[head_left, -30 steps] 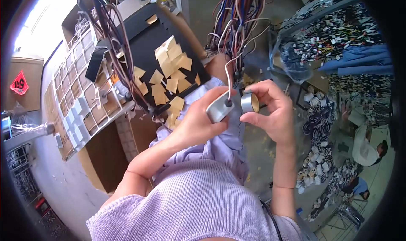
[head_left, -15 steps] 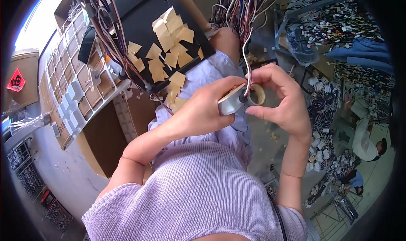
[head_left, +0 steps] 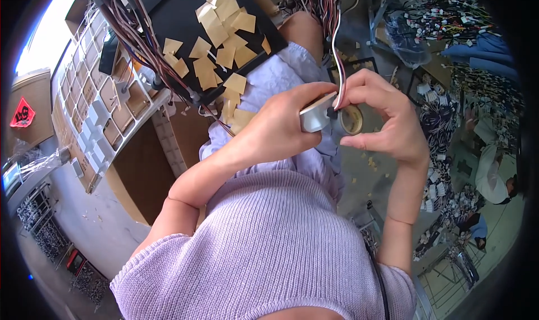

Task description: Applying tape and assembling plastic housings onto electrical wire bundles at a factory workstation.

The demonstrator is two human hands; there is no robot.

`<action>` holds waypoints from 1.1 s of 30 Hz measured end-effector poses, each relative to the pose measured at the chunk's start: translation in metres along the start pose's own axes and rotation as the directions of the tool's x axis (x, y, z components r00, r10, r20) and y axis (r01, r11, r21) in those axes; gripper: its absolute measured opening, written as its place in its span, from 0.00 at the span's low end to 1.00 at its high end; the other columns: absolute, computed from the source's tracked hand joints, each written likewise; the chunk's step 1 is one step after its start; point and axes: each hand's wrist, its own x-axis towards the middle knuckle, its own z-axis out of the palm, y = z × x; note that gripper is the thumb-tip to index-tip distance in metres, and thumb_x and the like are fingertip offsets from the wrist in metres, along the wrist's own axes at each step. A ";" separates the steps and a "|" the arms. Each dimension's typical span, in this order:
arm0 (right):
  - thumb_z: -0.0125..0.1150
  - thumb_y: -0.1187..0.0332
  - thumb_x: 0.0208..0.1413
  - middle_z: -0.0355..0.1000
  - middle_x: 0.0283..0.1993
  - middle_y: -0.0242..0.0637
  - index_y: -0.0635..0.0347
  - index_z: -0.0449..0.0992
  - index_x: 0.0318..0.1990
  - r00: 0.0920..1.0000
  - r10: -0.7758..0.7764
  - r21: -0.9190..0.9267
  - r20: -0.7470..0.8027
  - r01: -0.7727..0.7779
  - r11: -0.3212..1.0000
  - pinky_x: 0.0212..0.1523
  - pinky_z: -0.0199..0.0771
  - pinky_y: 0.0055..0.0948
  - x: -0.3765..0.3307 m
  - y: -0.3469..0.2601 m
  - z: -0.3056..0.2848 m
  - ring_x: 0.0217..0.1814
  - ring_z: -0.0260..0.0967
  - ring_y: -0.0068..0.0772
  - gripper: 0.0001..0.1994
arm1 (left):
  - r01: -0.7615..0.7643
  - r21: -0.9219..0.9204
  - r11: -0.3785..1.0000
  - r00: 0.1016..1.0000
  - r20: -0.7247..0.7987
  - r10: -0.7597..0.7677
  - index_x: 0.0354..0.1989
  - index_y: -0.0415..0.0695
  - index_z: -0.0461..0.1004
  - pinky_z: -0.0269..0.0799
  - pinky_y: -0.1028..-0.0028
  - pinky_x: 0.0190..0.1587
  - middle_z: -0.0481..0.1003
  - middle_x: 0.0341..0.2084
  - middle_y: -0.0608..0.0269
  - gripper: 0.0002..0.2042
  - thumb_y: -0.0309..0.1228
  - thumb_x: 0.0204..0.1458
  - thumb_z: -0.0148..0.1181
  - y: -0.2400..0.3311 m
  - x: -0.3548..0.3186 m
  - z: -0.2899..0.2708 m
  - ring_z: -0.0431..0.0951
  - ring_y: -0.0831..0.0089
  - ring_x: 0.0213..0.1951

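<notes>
Plainly wearing a ribbed lilac knit top (head_left: 264, 236), with bare forearms (head_left: 210, 174) reaching forward from the sleeves; clamping the left hand (head_left: 283, 120) around a pale block (head_left: 315, 119), out in front of the waist and above the lap; curling the right hand (head_left: 405, 126) just beside it, with a roll of tape (head_left: 360, 119) between fingers above and thumb below, next to the dark collar (head_left: 332, 113) at the block's end; holding both hands nearly together, close at a white cable (head_left: 338, 50) rising from that collar; unable to tell about contact between the fingertips; covered over the lap by a loose pale garment (head_left: 320, 160); farther out, with a black board (head_left: 163, 11) strewn with tan paper squares (head_left: 213, 28), some overlapping; to the left, with a bundle of wires (head_left: 126, 39) slanting across a white grid panel (head_left: 137, 128), and an open cardboard box (head_left: 124, 179) beneath; lower, with small yellowish scraps (head_left: 371, 163) on grey floor (head_left: 356, 195); farthest off, to the right, with tangled coloured wires (head_left: 443, 25), blue cloth (head_left: 483, 51) and a person in a white top (head_left: 489, 179).
</notes>
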 end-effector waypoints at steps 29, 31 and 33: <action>0.53 0.71 0.60 0.72 0.43 0.36 0.65 0.68 0.48 0.693 0.557 0.754 -0.459 -0.029 0.657 0.47 0.68 0.20 -0.051 0.084 0.141 0.44 0.70 0.24 0.11 | -0.146 -0.583 0.799 0.850 -0.488 -0.201 0.48 0.40 0.64 0.72 0.77 0.43 0.74 0.37 0.61 0.20 0.17 0.44 0.55 -0.058 0.015 0.019 0.75 0.74 0.39; 0.51 0.71 0.62 0.72 0.43 0.36 0.65 0.68 0.49 0.633 0.627 0.822 -0.454 0.026 0.568 0.47 0.68 0.21 -0.051 0.115 0.146 0.43 0.70 0.24 0.11 | -0.159 -0.537 0.829 0.832 -0.525 -0.180 0.48 0.39 0.64 0.73 0.75 0.44 0.74 0.37 0.60 0.19 0.17 0.45 0.55 -0.055 0.019 0.007 0.75 0.73 0.41; 0.49 0.71 0.63 0.73 0.43 0.38 0.65 0.69 0.49 0.696 0.592 0.884 -0.407 0.136 0.448 0.46 0.69 0.22 -0.055 0.125 0.146 0.43 0.70 0.25 0.11 | -0.118 -0.646 0.754 0.852 -0.456 -0.257 0.51 0.38 0.63 0.74 0.70 0.46 0.74 0.39 0.61 0.21 0.18 0.46 0.55 -0.049 0.018 -0.003 0.75 0.71 0.43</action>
